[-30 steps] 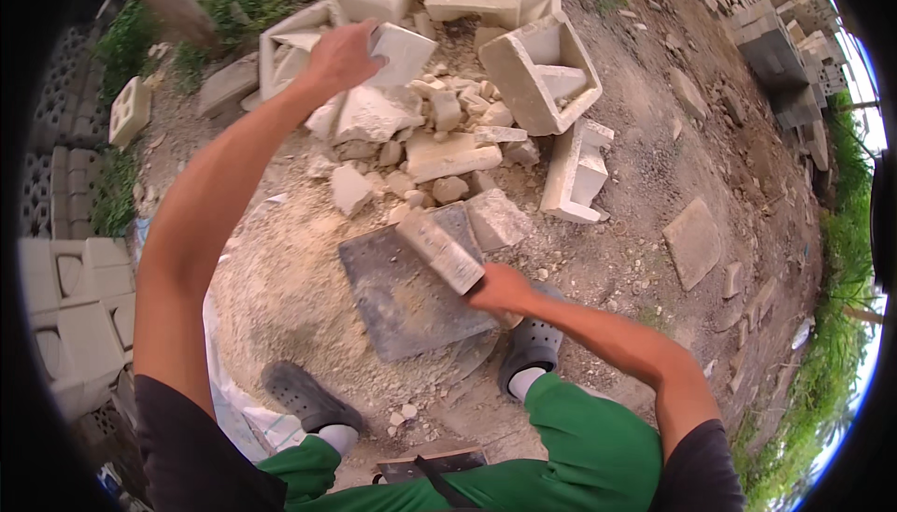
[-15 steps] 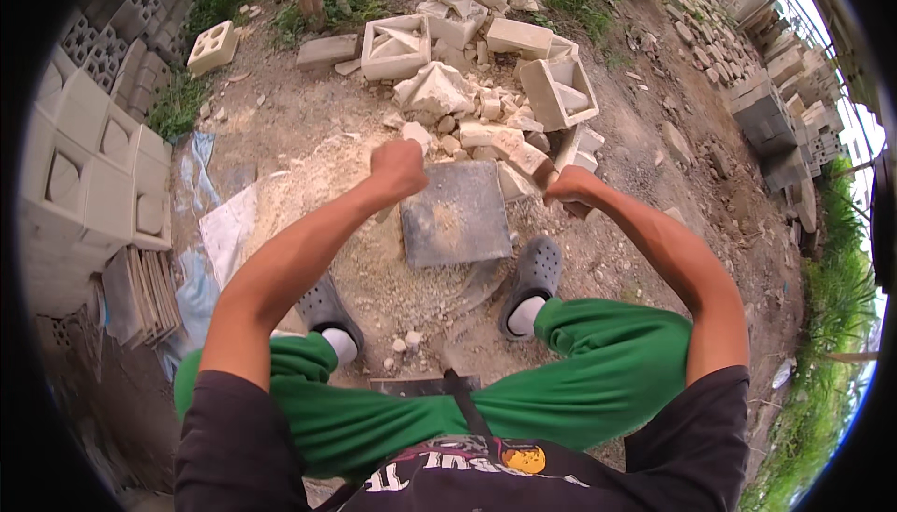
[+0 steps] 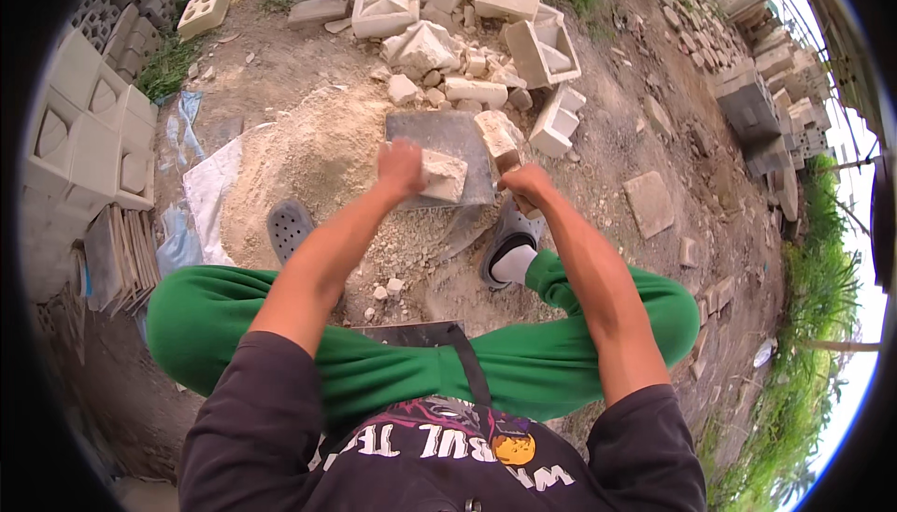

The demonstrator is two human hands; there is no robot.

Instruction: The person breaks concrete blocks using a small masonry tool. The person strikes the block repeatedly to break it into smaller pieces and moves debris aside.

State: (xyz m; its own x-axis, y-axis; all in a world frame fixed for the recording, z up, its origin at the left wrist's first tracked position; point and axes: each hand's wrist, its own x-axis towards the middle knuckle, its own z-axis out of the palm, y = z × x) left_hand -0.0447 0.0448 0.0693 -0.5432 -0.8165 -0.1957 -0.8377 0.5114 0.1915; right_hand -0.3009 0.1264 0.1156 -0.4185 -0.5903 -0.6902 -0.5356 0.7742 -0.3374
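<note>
A dark flat slab lies on the ground between my feet, dusted with pale powder. On it rests a pale, broken chunk of block. My left hand, slightly blurred, closes around the chunk's left end. To the right, my right hand is wrapped round a dusty tool that looks like a mallet, with a pale, blocky head and a browner part near my fist. Its head hangs over the slab's right edge, just right of the chunk. Most of the grip is hidden by my fingers.
Crushed pale material is heaped left of the slab. Beyond lie rubble and broken hollow blocks. Stacked blocks and thin boards line the left side. My grey clogs flank the slab.
The chunk now lies on the slab in my left hand's grasp; before, only powder showed there. My right hand and its tool have come left, closer to the slab. My knees have spread.
</note>
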